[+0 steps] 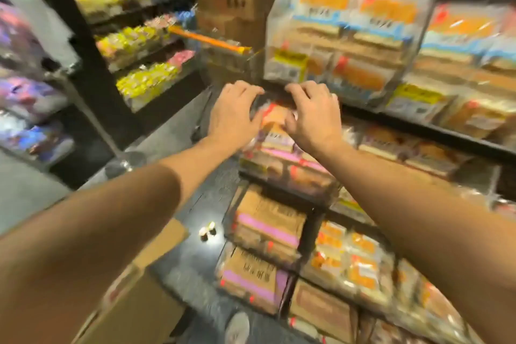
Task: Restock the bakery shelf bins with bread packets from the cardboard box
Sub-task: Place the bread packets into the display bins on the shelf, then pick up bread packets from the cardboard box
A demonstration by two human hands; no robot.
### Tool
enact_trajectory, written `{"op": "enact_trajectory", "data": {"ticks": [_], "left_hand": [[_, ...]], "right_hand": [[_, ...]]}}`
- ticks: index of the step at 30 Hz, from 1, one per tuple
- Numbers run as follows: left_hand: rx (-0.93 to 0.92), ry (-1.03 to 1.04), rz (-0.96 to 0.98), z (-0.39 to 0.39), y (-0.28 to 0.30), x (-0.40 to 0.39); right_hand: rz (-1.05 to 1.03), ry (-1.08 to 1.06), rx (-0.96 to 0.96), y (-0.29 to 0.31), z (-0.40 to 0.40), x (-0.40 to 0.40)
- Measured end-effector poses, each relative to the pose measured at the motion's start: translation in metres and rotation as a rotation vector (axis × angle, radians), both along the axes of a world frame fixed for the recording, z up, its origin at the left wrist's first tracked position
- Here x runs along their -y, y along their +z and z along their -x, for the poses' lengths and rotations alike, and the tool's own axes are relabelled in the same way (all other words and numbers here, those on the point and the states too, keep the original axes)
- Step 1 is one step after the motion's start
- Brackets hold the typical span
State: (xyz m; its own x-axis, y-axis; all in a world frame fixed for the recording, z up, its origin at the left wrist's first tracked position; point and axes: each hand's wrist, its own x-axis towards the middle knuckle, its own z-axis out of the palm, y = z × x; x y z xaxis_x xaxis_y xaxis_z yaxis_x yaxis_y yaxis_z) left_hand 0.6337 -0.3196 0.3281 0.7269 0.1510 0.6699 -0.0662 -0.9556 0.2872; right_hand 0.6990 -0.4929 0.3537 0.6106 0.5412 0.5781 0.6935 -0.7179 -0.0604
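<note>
packet: clear-wrapped bread packet w/ orange and pink label point(275, 120), lying on top of the stack in the middle shelf bin, directly under and between both hands. Blurred, so edges approx.
left hand: point(234, 112) palm down on the packet's left end, fingers spread and bent over the far edge; looks like a press/hold, but can't tell if it truly grips.
right hand: point(312, 114) palm down on the packet's right end, fingers curled at the far edge, thumb at the near side; seems to pinch the wrapper, not certain w/ the blur.
key relation: packet sits between the two hands, just past the wrists, toward the far side. Long axis prob runs near-to-far, into the shelf, sloping up away from the person; blur makes this a guess. Hands flank it left/right, about equally close, neither arm clearly nearer.
bin: clear plastic shelf bin point(282, 176), holding similar pink-band packets; packet rests at its top, touching the ones below.
upper shelf: larger orange-label bread packs point(349, 33) just above and beyond the fingertips, so little headroom.
box: brown cardboard box point(134, 296) on the floor, near left, well apart from the hands.
step (judgement): seating the packet into the bin; next move likely a push straight along its long axis, then let go.
risk (judgement): fingers may catch the black shelf edge point(418, 123) overhead.
</note>
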Motion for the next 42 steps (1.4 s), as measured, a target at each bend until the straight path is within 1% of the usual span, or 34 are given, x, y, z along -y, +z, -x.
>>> {"op": "enact_trajectory", "data": {"ticks": [4,9,12,15,18,20,23,26,28,31,34,37,42], "left_hand": [[-0.184,0.14,0.151,0.088,-0.091,-0.014],[-0.449,0.342,0.389,0.198,-0.186,-0.046],[-0.577,0.428,0.519,0.261,-0.226,-0.079],[-0.604,0.534,0.557,0.319,-0.256,-0.117],[-0.723,0.669,0.576,0.365,-0.287,-0.159],[-0.779,0.703,0.608,0.389,-0.308,-0.186],[-0.801,0.765,0.693,0.42,-0.339,-0.22],[-0.898,0.796,0.724,0.443,-0.372,-0.245],[-0.936,0.806,0.75,0.452,-0.398,-0.256],[-0.984,0.822,0.783,0.461,-0.433,-0.264],[-1.022,0.835,0.738,0.465,-0.462,-0.267],[-1.034,0.833,0.683,0.465,-0.48,-0.267],[-1.031,0.844,0.604,0.464,-0.5,-0.266]], "right_hand": [[0.119,0.124,-0.173,-0.08,0.066,-0.027],[0.294,0.225,-0.358,-0.155,0.144,-0.078],[0.369,0.326,-0.45,-0.193,0.188,-0.127],[0.412,0.415,-0.534,-0.232,0.232,-0.185],[0.462,0.478,-0.613,-0.267,0.273,-0.239],[0.542,0.515,-0.638,-0.292,0.294,-0.272],[0.651,0.584,-0.707,-0.334,0.315,-0.314],[0.815,0.578,-0.762,-0.375,0.328,-0.346],[0.88,0.559,-0.768,-0.4,0.33,-0.36],[0.947,0.55,-0.728,-0.441,0.328,-0.373],[0.965,0.557,-0.675,-0.474,0.326,-0.384],[0.992,0.578,-0.622,-0.5,0.327,-0.391],[0.939,0.595,-0.559,-0.526,0.33,-0.392]]}}
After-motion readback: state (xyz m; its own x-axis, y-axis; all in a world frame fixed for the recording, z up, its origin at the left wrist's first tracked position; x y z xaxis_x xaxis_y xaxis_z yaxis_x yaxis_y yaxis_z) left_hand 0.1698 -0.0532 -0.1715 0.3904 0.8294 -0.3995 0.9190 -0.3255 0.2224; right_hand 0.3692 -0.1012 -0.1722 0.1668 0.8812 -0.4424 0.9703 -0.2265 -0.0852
